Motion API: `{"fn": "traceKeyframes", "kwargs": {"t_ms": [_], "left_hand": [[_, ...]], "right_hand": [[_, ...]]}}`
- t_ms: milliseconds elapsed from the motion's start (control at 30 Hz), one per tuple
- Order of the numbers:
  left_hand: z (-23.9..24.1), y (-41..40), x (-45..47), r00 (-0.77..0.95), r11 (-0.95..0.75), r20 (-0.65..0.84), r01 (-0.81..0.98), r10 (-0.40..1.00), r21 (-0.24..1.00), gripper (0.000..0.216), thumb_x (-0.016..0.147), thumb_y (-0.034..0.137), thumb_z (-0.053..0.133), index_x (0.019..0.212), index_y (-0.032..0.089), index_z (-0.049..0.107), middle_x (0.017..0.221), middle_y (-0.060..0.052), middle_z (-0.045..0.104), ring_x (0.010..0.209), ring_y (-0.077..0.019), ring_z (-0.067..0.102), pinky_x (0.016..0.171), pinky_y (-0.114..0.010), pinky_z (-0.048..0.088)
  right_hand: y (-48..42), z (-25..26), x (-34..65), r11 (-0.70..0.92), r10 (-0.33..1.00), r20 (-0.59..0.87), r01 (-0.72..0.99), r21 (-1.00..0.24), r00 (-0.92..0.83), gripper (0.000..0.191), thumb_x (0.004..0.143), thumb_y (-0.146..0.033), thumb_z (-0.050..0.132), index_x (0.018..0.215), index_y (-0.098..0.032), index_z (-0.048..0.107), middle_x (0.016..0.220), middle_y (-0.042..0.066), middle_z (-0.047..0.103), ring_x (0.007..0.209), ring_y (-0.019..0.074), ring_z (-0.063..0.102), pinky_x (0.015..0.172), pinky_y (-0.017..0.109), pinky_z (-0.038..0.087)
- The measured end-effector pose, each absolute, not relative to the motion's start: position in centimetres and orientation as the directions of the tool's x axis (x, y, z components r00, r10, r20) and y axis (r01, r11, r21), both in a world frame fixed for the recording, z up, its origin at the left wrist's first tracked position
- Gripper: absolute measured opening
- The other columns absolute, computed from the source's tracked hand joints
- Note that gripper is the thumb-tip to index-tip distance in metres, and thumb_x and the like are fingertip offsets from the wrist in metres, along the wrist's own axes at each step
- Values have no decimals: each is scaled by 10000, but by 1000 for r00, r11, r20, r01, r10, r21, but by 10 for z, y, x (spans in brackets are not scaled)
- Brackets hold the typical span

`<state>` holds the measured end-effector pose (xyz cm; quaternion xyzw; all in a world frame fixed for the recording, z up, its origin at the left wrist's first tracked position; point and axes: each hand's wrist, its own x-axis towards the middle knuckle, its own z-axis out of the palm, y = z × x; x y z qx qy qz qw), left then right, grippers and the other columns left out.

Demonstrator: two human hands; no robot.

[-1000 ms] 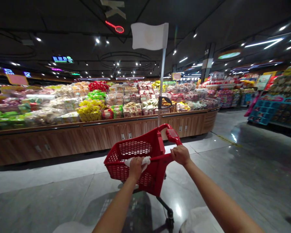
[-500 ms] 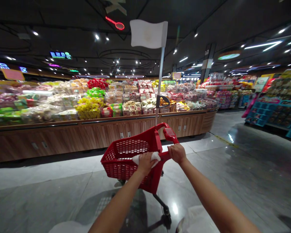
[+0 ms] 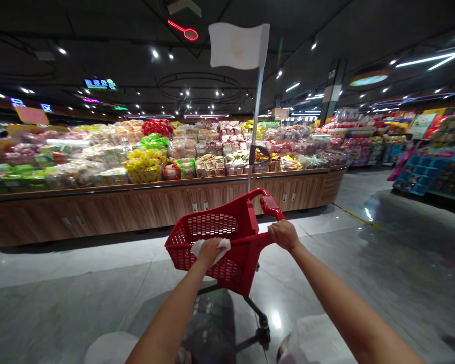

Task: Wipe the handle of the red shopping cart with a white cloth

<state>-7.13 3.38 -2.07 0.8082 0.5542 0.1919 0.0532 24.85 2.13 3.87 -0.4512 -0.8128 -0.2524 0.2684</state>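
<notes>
A red plastic shopping cart [image 3: 246, 258] with a perforated basket stands in front of me, turned sideways. My left hand [image 3: 211, 251] is closed around a white cloth [image 3: 223, 247] and presses it over the near rim of the basket. Part of the cloth drapes down inside and outside the rim. At the right end, my right hand [image 3: 284, 234] wraps round the cart's red handle [image 3: 272, 208]. A metal pole with a white flag [image 3: 238, 45] rises from behind the handle.
Behind the cart runs a long wooden display counter [image 3: 167, 202] heaped with packaged snacks [image 3: 147, 162]. Blue racks [image 3: 417, 172] stand at the right. A dark pillar [image 3: 330, 91] rises further back. Grey shiny floor [image 3: 364, 263] surrounds the cart.
My left hand has slid the white cloth leftward along the basket's near rim, away from the handle. My right hand keeps its hold on the handle. The view has shifted slightly.
</notes>
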Motion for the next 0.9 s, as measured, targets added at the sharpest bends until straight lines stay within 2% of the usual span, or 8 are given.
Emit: {"fn": "traceKeyframes", "kwargs": {"t_ms": [200, 333, 433, 533, 600, 700, 800, 900], "left_hand": [[-22, 27, -135, 200, -227, 136, 947, 970, 228, 242, 852, 292, 518, 1033, 184, 636, 1088, -84, 677, 1032, -245, 590, 898, -308, 380], [-28, 16, -158, 140, -155, 102, 974, 985, 167, 224, 856, 336, 527, 977, 178, 630, 1035, -84, 680, 987, -247, 600, 856, -309, 388], [-34, 6, -147, 120, -136, 138, 984, 983, 116, 282, 887, 373, 504, 1035, 162, 618, 1057, -107, 670, 1000, -264, 596, 854, -333, 396], [-42, -5, -123, 150, -164, 182, 984, 972, 65, 294, 905, 369, 495, 1083, 165, 612, 1087, -117, 662, 1026, -279, 590, 871, -366, 407], [-48, -12, -104, 176, -190, 220, 981, 960, 47, 288, 906, 347, 504, 1111, 174, 610, 1101, -118, 659, 1035, -285, 591, 883, -383, 417], [-56, -24, -78, 204, -225, 269, 973, 941, 46, 309, 907, 318, 506, 1171, 181, 593, 1100, -123, 659, 1011, -293, 606, 872, -403, 444], [-59, -36, -58, 264, -283, 245, 958, 933, 45, 330, 915, 299, 487, 1202, 165, 580, 1086, -135, 662, 978, -294, 622, 832, -403, 475], [-57, -47, -49, 333, -349, 213, 936, 919, 40, 352, 912, 279, 486, 1237, 166, 557, 1063, -132, 670, 955, -274, 635, 797, -374, 495]], "right_hand": [[38, 42, 276, 495, 649, 561, 845, 200, -513, 411, 945, -195, 365, 670, -169, 670, 653, 31, 655, 627, 128, 541, 703, 284, 335], [48, 44, 295, 452, 674, 564, 870, 197, -477, 401, 958, -213, 376, 678, -178, 661, 691, 38, 655, 694, 147, 574, 747, 289, 363], [46, 41, 288, 372, 683, 623, 916, 152, -380, 331, 942, -186, 410, 737, -173, 670, 797, 65, 668, 817, 172, 586, 873, 317, 369], [33, 28, 245, 402, 685, 613, 906, 132, -393, 233, 910, -129, 448, 883, -177, 675, 954, 73, 666, 942, 180, 575, 1000, 356, 316], [19, 12, 199, 498, 719, 513, 862, 91, -469, 236, 918, -137, 441, 871, -187, 666, 936, 62, 663, 950, 184, 572, 1032, 372, 288], [-1, -19, 135, 558, 767, 409, 828, -45, -495, 214, 942, -228, 440, 918, -188, 650, 922, 50, 656, 934, 182, 573, 1032, 368, 292], [-11, -44, 108, 526, 804, 407, 838, -147, -434, 220, 952, -279, 432, 911, -199, 634, 954, 39, 647, 990, 190, 548, 1074, 418, 224], [-9, -55, 121, 490, 828, 415, 847, -206, -377, 265, 970, -258, 375, 902, -207, 626, 965, 26, 646, 1001, 176, 536, 1084, 429, 198]]}}
